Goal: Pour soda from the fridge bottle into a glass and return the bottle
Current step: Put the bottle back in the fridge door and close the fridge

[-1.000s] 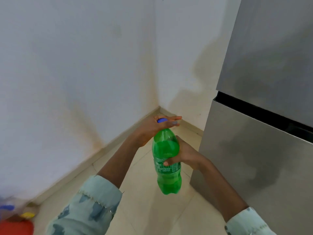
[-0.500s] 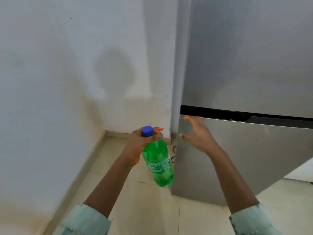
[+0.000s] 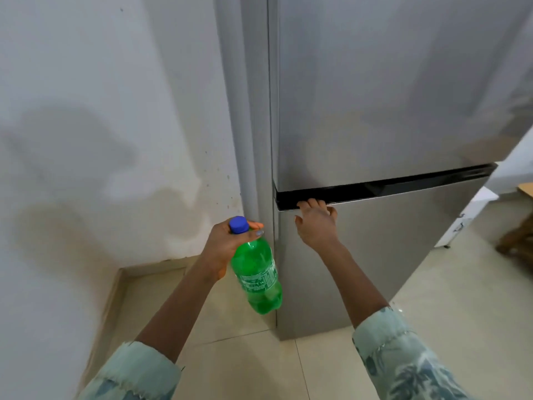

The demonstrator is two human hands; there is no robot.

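Observation:
My left hand [image 3: 223,243] grips the neck of a green soda bottle [image 3: 258,277] just under its blue cap [image 3: 239,224]; the bottle hangs tilted, base down and to the right, beside the fridge's left edge. The silver fridge [image 3: 389,111] stands closed in front of me. My right hand [image 3: 315,222] rests on the top edge of the lower door [image 3: 383,249], fingers hooked into the black gap [image 3: 403,186] between the two doors. No glass is in view.
A stained white wall [image 3: 101,125] runs along the left, meeting the fridge's side in a corner. Beige floor tiles [image 3: 432,298] lie below. A dark wooden piece of furniture [image 3: 519,246] shows at the right edge.
The view has swung right toward the fridge. My right hand left the bottle, reached forward and now hooks the lower door's top edge. My left hand alone carries the bottle.

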